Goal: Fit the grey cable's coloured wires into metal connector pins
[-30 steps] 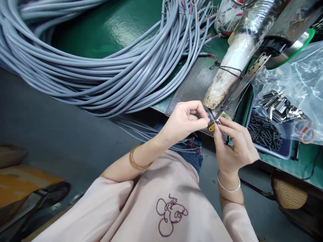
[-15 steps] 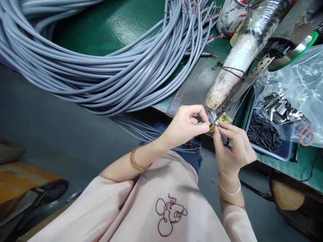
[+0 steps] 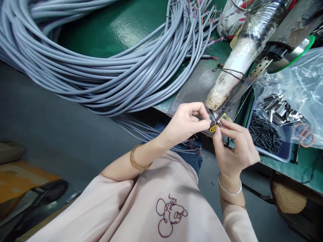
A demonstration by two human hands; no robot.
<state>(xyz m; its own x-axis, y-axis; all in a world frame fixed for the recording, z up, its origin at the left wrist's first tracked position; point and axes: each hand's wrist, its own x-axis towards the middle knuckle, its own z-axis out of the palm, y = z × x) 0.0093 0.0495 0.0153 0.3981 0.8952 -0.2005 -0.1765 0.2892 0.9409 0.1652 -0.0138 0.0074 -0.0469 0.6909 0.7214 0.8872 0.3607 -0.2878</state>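
Surface (image 3: 93,40), glossy green and wide, spreads beyond me and along my right, bearing a great looped bundle of smooth grey round cables (image 3: 113,70). A thick white duct in scuffed wrapping (image 3: 232,60) slants down to its stained mouth, above a flat dark grey metal plate (image 3: 190,84). Rightward, a crumpled clear plastic bag (image 3: 302,80) overlaps a dark blue plastic tray (image 3: 287,156). My left hand (image 3: 189,119) has thumb and forefinger pressed together, pinching thin coloured wires beside a small silver metal connector (image 3: 214,116); that connector sits between my hands, at the plate's near edge, under the duct's mouth. My right hand (image 3: 236,144) has thumb and finger close at its other end, but I cannot tell whether they grip. As for progress, I judge a few cables finished: their ends over my lap carry wired connectors (image 3: 199,152). Much seems left, since the bundle's ends show loose bare-tipped wires, and unused silver connectors (image 3: 280,109) lie heaped beside short black tubes (image 3: 264,134). My fingertips hide most of the joint, so I can't count the wires attached; the bundle's far left is cut off, and the bag's shine blurs whether those connectors lie inside.
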